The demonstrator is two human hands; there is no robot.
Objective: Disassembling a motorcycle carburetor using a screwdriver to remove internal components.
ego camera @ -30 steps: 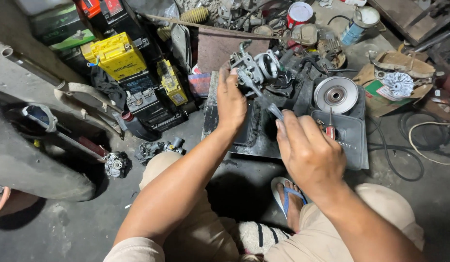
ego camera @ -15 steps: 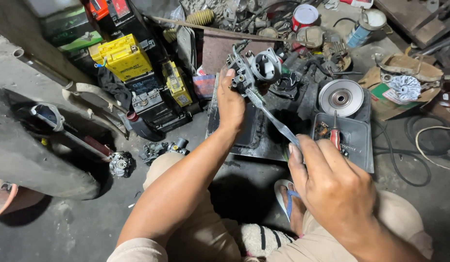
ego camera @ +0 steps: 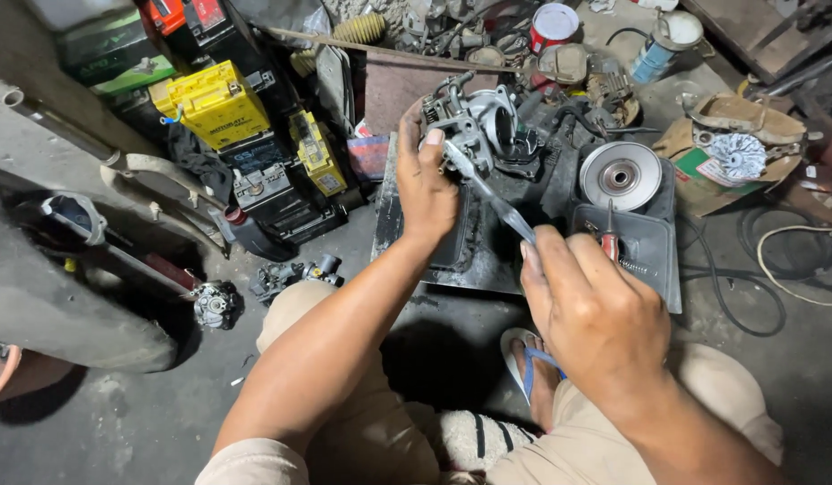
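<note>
Compared with a second ago, the right hand (ego camera: 595, 310) has pulled back toward the body and come up, so the long thin tool (ego camera: 492, 199) now slants from its fingers up to the engine part (ego camera: 474, 121). The left hand (ego camera: 427, 184) has gone from lying flat on the black tray (ego camera: 654, 260) to gripping that part, which now sits higher.

Left hand is closed around the near side of the grey metal part, thumb up against it, holding it just above the far end of the tray. Right hand is pinched shut on the low end of the tool. The tip meets the part right beside the left thumb, so the part is ahead and to the left of the right hand, with the tool's length between them.

If it were me, I'd keep the left grip firm so the part can't twist, and keep the tool lined up straight with whatever it's seated in. That tip is awfully close to the thumb, so a slip would hurt.

A round metal disc (ego camera: 620, 175) and a red-handled screwdriver (ego camera: 608, 235) sit on the tray to the right. Yellow batteries (ego camera: 214, 103) are stacked off to the left.
</note>
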